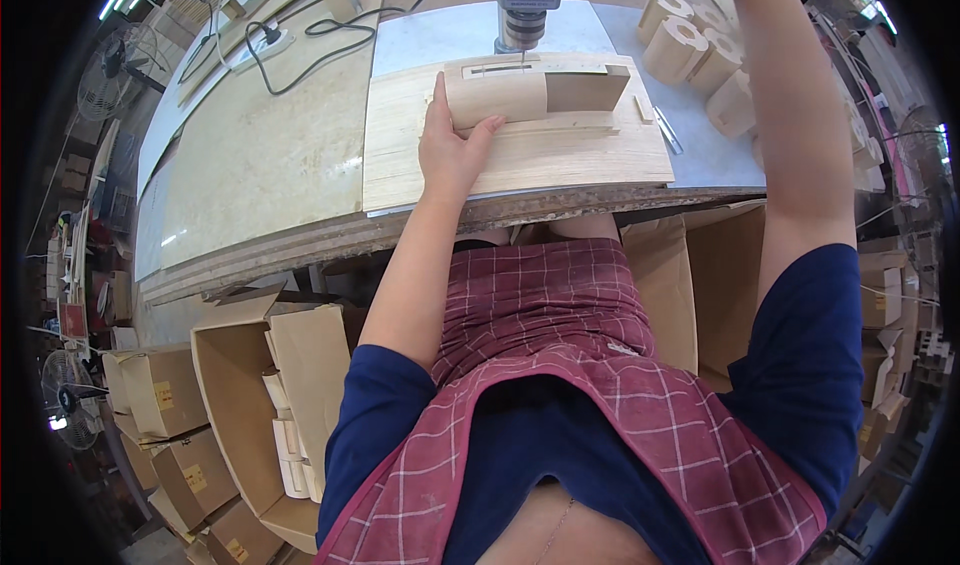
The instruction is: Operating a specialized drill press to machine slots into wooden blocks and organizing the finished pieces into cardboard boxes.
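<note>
My left hand [452, 143] presses a rounded light wooden block [497, 93] against a wooden jig board [520, 155] on the bench. The block sits directly under the chuck of a drill press [522, 10], whose thin bit points down at the block's top. Thumb and fingers wrap the block's near side. My right arm [790, 115] reaches up past the top edge of the picture, and its hand is out of sight.
Several similar wooden pieces [700, 50] are piled at the back right of the bench. A power strip with black cables [262, 40] lies at the back left. Open cardboard boxes [270, 405] stand on the floor at left, one holding wooden pieces. A fan [105, 80] stands far left.
</note>
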A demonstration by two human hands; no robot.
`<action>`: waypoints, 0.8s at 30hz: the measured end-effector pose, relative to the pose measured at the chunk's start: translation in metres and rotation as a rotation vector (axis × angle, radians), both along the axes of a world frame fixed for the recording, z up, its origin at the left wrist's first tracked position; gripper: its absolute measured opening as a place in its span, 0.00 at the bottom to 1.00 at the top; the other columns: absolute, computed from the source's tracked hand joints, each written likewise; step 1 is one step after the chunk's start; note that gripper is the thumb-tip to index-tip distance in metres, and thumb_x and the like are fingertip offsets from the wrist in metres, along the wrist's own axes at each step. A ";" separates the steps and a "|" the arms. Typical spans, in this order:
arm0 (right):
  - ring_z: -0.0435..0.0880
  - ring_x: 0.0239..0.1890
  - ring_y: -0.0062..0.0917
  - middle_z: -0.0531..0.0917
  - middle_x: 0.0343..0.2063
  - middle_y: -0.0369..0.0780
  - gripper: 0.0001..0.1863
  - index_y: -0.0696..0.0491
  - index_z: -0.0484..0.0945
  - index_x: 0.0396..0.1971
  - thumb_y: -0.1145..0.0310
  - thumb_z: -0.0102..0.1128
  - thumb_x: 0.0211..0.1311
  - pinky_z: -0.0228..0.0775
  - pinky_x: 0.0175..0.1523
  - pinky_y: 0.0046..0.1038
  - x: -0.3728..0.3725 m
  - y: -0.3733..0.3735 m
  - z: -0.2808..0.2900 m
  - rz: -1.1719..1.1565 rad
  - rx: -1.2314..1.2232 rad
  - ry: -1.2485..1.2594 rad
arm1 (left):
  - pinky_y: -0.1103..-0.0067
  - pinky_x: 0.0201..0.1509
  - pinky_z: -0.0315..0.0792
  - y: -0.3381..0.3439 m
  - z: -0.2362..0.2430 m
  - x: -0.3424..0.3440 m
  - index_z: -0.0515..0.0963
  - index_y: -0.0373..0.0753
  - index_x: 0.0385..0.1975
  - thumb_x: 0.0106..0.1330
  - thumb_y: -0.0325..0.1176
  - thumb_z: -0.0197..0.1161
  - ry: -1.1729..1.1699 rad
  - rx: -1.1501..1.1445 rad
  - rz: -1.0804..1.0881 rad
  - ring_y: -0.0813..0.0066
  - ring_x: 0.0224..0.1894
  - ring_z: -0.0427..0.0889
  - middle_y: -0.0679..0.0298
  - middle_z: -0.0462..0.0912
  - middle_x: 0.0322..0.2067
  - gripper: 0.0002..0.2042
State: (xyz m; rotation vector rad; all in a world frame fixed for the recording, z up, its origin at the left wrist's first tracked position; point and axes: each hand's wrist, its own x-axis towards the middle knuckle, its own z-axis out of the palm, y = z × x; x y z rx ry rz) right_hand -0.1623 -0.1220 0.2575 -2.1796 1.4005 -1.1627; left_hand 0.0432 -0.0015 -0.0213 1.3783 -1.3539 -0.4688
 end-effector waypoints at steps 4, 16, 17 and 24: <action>0.80 0.21 0.29 0.80 0.18 0.42 0.21 0.58 0.79 0.21 0.56 0.45 0.59 0.71 0.30 0.29 -0.005 -0.027 0.001 0.067 -0.205 0.366 | 0.71 0.47 0.72 -0.004 0.000 -0.002 0.54 0.38 0.64 0.47 0.38 0.71 0.022 -0.023 -0.023 0.59 0.46 0.77 0.53 0.75 0.46 0.43; 0.78 0.22 0.40 0.78 0.19 0.50 0.19 0.62 0.76 0.19 0.60 0.47 0.55 0.69 0.32 0.36 -0.014 0.048 -0.010 -0.058 -0.606 0.461 | 0.71 0.47 0.72 -0.002 0.003 -0.005 0.55 0.38 0.63 0.46 0.39 0.72 -0.012 -0.006 0.004 0.59 0.46 0.77 0.53 0.75 0.46 0.44; 0.78 0.22 0.40 0.78 0.19 0.50 0.19 0.62 0.76 0.19 0.60 0.47 0.55 0.69 0.32 0.36 -0.011 0.060 -0.014 -0.052 -0.600 0.464 | 0.71 0.47 0.72 -0.002 0.002 -0.004 0.55 0.38 0.63 0.46 0.39 0.72 -0.008 0.001 0.007 0.59 0.46 0.77 0.53 0.75 0.46 0.44; 0.77 0.22 0.43 0.76 0.17 0.51 0.14 0.61 0.76 0.19 0.66 0.50 0.55 0.67 0.28 0.35 -0.004 0.114 -0.049 -0.088 -0.425 0.360 | 0.70 0.46 0.72 -0.007 -0.001 -0.004 0.56 0.37 0.63 0.46 0.39 0.71 -0.016 -0.029 0.000 0.58 0.45 0.78 0.53 0.75 0.46 0.43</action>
